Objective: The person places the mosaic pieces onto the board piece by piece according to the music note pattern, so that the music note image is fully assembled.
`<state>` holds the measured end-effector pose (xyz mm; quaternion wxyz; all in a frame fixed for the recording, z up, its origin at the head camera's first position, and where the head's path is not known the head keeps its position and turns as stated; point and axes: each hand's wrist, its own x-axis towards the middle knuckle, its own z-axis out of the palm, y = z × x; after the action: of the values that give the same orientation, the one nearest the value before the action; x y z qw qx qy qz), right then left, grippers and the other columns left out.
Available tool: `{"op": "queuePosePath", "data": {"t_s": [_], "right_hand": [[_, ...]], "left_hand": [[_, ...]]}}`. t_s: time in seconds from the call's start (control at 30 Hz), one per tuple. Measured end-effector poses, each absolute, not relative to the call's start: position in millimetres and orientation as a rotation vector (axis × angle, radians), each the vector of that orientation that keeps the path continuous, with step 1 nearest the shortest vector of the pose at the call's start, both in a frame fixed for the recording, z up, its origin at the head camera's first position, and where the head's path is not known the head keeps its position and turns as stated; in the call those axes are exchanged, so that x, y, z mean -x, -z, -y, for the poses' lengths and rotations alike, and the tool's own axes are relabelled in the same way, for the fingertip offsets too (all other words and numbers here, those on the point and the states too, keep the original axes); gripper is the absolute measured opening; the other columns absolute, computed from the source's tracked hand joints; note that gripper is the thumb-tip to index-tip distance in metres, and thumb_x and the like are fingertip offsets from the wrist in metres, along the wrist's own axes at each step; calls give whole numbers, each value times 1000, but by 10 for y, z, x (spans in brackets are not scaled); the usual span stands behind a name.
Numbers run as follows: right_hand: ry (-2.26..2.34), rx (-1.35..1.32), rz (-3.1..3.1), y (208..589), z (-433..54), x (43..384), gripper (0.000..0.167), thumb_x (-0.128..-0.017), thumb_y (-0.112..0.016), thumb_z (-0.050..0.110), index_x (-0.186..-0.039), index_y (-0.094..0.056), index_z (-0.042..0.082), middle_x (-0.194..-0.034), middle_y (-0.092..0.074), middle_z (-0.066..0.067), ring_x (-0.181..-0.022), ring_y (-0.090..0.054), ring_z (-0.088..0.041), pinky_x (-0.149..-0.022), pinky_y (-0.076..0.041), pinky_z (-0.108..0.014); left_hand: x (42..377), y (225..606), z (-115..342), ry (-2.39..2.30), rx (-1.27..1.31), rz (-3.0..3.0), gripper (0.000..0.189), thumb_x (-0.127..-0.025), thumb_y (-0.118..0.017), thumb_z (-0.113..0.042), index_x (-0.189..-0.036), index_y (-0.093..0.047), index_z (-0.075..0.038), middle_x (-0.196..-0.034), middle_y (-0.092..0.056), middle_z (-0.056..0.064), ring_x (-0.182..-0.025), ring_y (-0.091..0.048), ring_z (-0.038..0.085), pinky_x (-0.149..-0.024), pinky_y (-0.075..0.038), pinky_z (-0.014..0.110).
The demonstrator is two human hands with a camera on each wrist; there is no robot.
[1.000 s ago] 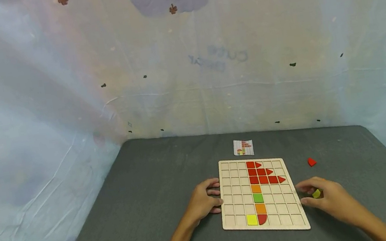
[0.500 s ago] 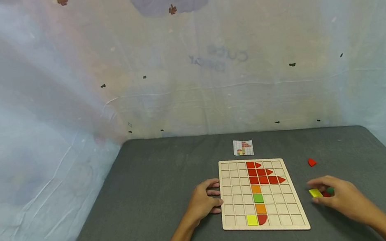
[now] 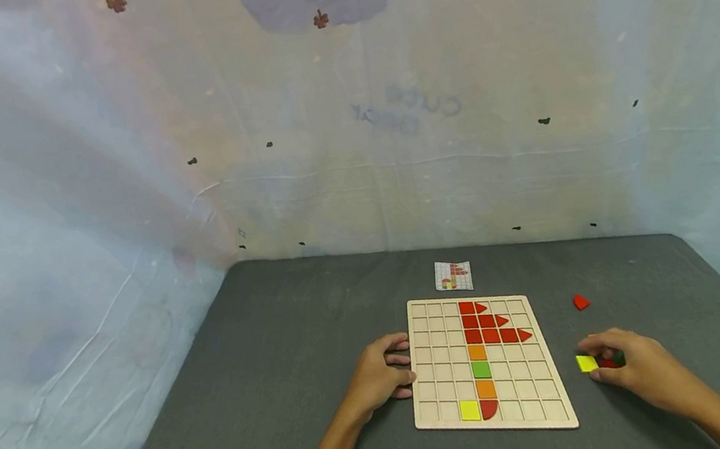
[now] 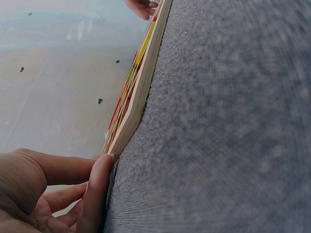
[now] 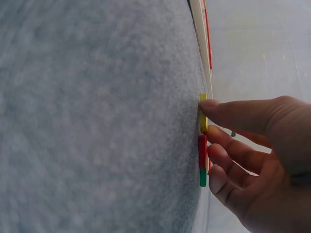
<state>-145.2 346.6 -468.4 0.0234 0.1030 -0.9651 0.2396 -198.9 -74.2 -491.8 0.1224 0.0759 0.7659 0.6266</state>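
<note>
My left hand rests beside the wooden grid board, its thumb and fingertips touching the left edge. On the board are red squares and triangles, orange squares, a green square, a yellow square and a red rounded piece. My right hand is on the table to the right of the board. Its thumb and index finger pinch a yellow square tile by its edges, low at the cloth. A red piece and a green piece lie right behind it, partly hidden under the fingers in the head view.
A loose red piece with a curved side lies beyond my right hand. Behind the board is a small pattern card. Grey cloth covers the table, and a pale curtain hangs along its far side.
My right hand has drawn back to the right from the board's edge and its thumb and index finger have come to the yellow tile, which shifts slightly. The left hand stays put.
</note>
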Motion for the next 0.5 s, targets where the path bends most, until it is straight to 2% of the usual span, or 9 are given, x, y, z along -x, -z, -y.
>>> {"op": "queuePosePath", "data": {"t_s": [0.5], "right_hand": [[-744, -327, 3037, 4678, -3468, 1488, 27, -84, -89, 16, -109, -80, 13, -94, -61, 6, -78, -47, 0, -65, -40, -26]], "left_hand": [[2004, 4940, 742, -1792, -199, -2256, 66, -86, -78, 9, -148, -59, -3, -133, -64, 12, -106, -68, 22, -63, -66, 36]]}}
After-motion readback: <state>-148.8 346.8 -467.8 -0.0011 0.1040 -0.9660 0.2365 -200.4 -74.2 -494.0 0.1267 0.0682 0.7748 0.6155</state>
